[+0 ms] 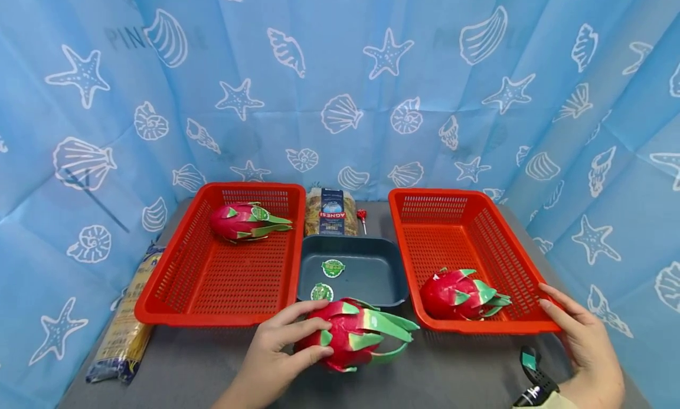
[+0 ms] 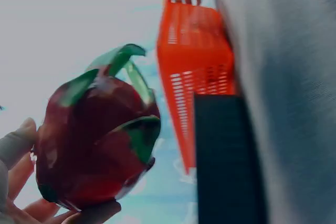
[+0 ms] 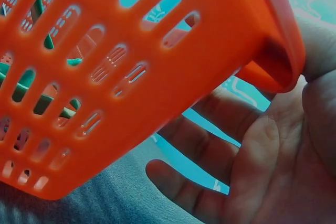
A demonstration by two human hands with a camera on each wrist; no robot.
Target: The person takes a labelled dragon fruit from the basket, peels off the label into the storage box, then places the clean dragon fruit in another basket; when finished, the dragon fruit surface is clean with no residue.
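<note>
The left hand [image 1: 287,341], half curled, grips a dragon fruit [image 1: 353,335] while the right hand [image 1: 587,341] pinches the right basket [image 1: 494,326] by its rim, seemingly to steady it.

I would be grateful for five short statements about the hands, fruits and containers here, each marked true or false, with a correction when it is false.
1. The left hand holds a dragon fruit. True.
2. The right hand holds a lollipop. False: it touches the rim of the right red basket.
3. The left red basket contains one dragon fruit. True.
4. The dark tray stands right of both baskets. False: it stands between them.
5. A long packet lies left of the left red basket. True.
</note>
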